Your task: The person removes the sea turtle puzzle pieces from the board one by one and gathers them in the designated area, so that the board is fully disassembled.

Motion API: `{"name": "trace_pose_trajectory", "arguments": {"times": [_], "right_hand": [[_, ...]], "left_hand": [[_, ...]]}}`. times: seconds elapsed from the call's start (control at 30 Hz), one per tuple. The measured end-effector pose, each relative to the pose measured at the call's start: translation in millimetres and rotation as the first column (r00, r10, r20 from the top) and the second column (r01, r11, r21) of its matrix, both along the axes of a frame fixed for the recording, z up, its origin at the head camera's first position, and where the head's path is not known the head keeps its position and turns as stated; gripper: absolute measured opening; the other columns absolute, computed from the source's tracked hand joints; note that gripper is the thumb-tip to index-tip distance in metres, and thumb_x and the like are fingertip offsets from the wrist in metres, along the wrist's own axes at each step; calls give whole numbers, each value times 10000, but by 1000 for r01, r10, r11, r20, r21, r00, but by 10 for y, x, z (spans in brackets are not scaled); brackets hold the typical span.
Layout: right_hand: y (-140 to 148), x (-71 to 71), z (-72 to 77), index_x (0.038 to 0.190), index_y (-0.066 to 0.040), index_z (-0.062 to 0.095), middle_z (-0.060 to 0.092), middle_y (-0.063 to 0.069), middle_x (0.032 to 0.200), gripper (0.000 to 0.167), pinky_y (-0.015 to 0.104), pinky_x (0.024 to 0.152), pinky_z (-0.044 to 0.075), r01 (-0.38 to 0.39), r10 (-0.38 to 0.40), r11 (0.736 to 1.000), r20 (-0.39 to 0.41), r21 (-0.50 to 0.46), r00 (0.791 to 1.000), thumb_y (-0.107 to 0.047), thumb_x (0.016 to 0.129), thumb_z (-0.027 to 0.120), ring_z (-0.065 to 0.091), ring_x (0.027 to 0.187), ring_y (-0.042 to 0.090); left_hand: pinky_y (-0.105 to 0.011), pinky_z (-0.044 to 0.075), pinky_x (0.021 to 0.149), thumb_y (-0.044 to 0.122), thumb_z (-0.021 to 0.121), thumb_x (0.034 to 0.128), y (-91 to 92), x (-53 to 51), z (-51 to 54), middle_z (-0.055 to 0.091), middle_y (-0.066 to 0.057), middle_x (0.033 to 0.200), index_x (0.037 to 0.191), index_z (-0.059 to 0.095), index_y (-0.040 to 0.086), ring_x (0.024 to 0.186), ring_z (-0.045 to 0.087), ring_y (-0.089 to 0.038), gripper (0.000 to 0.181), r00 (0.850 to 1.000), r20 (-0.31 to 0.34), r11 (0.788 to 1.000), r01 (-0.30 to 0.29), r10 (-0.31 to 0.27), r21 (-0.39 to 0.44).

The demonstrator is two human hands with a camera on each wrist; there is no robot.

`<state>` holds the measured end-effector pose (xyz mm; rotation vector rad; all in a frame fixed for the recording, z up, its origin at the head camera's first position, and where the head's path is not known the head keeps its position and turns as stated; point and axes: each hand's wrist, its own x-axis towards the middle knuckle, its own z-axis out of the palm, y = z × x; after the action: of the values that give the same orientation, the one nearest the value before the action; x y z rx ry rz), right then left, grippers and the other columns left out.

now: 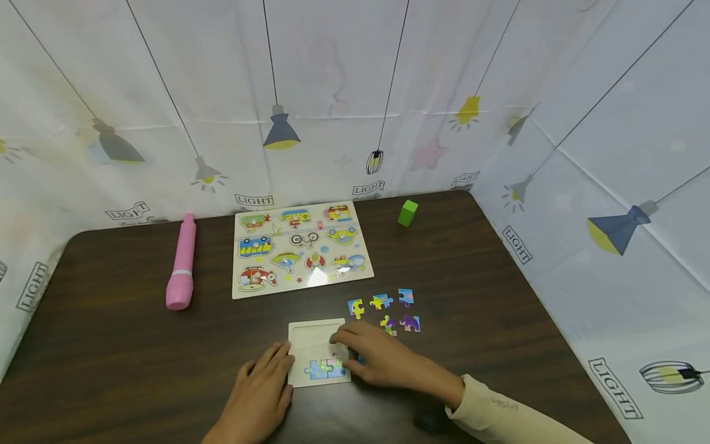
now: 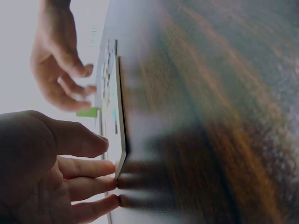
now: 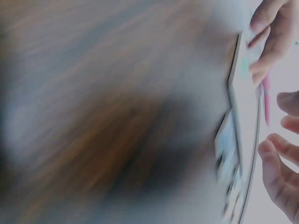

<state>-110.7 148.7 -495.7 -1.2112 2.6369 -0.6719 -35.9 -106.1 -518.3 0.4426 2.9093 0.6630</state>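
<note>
A small pale puzzle tray (image 1: 316,323) lies on the dark table, with joined blue jigsaw pieces (image 1: 318,370) in its lower right part. My left hand (image 1: 257,394) rests at the tray's left side; its fingertips touch the edge in the left wrist view. Over the tray's right side hovers my right hand (image 1: 383,356), fingers loosely bent and thumb apart, with nothing seen between them. It partly covers the tray's right edge and a bit of blue beside it. Several loose jigsaw pieces (image 1: 382,301) lie right of the tray, blue, yellow and purple.
Behind the tray lies a large wooden vehicle puzzle board (image 1: 302,277). A pink microphone-shaped object (image 1: 183,265) lies to the left. A green block (image 1: 407,213) stands near the back edge. Printed curtains (image 1: 333,74) hang behind and to the right of the table.
</note>
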Motion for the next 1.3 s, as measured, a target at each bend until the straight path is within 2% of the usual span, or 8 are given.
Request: {"name": "trace_pose_trajectory", "arguments": {"times": [0.1,0.17,0.3,0.47,0.73,1.03,1.2,1.3], "right_hand": [[-220,-33,5,1326,-88,632,644,29,1306,390,340,1016,494,-75,73,997,74,14,995,-144,954,734,587,1194,160],[-341,-43,-13,1342,-95,625,647,20,1315,418,308,1019,484,-93,89,995,98,42,991,-148,945,743,585,1186,140],[-486,-34,-77,1319,-116,645,653,-13,1275,469,263,964,496,-105,99,988,57,114,993,-139,880,809,589,1123,113],[-523,24,-119,1258,-127,683,658,-38,1187,439,227,899,500,-99,99,985,9,143,995,-101,845,827,577,1056,104],[-516,53,-159,1136,-106,708,600,-40,1011,338,202,793,458,-44,40,996,56,73,998,-30,822,809,502,912,84],[-503,31,-222,1103,-148,675,538,-55,1009,292,200,805,418,-5,5,1000,195,-3,981,-12,862,770,453,930,75],[-492,46,-213,1045,-162,651,599,-67,986,250,205,818,431,-16,27,998,188,-62,982,-8,874,751,490,920,58],[-472,68,-184,986,-136,649,613,-62,900,193,195,781,438,-18,44,987,162,-159,986,0,883,740,506,853,41]], "left_hand": [[-687,365,1033,164,710,948,-15,4,1,506,-130,1525,1340,621,26,1433,425,-321,425,1000,-5,1000,-4,4,2],[-694,361,1036,162,710,949,-23,1,-4,502,-134,1528,1345,618,22,1435,422,-324,431,1000,-3,1000,0,0,9],[-694,353,1047,164,700,952,-39,0,-4,490,-139,1537,1362,609,15,1443,411,-328,445,1000,2,1000,3,-3,13],[-684,369,1035,162,700,944,-33,6,-16,506,-130,1524,1351,616,25,1429,430,-319,437,1000,-20,1000,3,-2,6],[-695,354,1040,165,706,949,-17,-5,-9,487,-128,1541,1355,608,28,1443,411,-320,440,1000,10,1000,5,-5,7],[-711,349,1036,165,710,946,-27,-6,-5,490,-138,1535,1350,611,21,1442,412,-326,441,1000,15,1000,3,-4,8],[-707,349,1038,165,714,946,-29,-7,-12,483,-135,1543,1360,607,23,1444,408,-325,450,1000,15,1000,5,-5,11],[-706,355,1031,162,724,938,-27,-8,-17,492,-127,1536,1354,611,28,1436,419,-321,451,1000,-5,1000,6,-6,13]]}}
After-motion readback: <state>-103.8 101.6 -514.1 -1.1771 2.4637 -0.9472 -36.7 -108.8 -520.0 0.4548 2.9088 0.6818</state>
